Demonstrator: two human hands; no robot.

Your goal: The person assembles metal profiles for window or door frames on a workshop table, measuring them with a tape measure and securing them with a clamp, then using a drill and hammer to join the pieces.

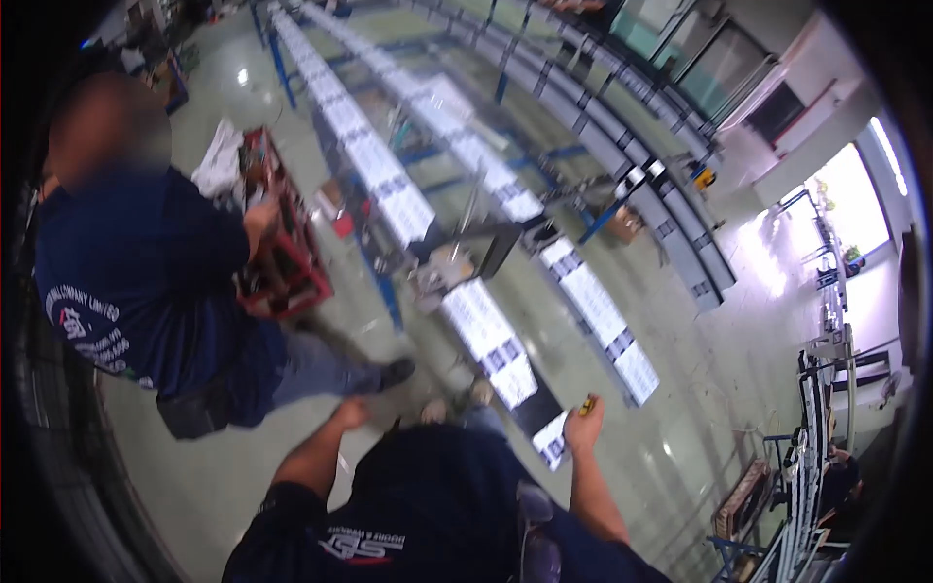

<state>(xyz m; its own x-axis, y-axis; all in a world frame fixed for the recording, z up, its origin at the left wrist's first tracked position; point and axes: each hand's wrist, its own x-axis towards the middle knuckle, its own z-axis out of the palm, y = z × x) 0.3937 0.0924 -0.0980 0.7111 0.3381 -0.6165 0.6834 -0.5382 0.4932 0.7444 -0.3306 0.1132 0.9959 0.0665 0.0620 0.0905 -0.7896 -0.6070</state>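
Item, my right grip (583, 428): curled round one yellow-and-black object (588, 404), beside the wrapped profile's (483, 328) near end; best held steady. Item, my left grip (351, 414): apart, finger closure I cannot tell.

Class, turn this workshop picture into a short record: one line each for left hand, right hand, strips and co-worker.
left hand: nothing visibly held; finger pose unclear
right hand: grips a small yellow object beside the strip's near end
strips: white strip with dark markings; second white strip alongside
co-worker: at the left, beside a red crate
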